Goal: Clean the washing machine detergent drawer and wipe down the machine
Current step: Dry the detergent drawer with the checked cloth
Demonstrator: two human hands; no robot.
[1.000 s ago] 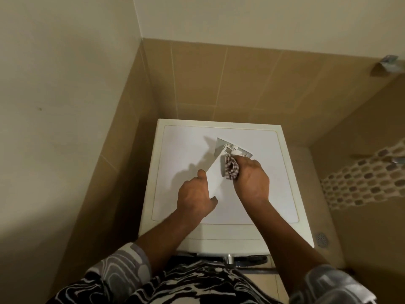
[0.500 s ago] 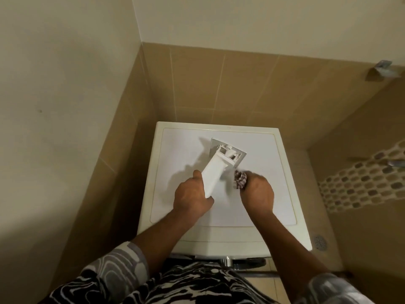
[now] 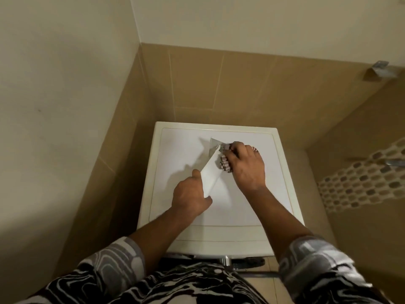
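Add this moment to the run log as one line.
left hand: holds white plastic detergent drawer over white washing machine top | right hand: grips brown-striped cloth against drawer's far end | step: wiping drawer

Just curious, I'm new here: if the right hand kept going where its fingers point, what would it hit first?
Probably the detergent drawer: the right hand grips a cloth that seems pressed against its far end, though depth is unclear from above.

Cream plaster wall up top, tan tiles below, pebble mosaic band off right, metal bracket high right, dim warm light.
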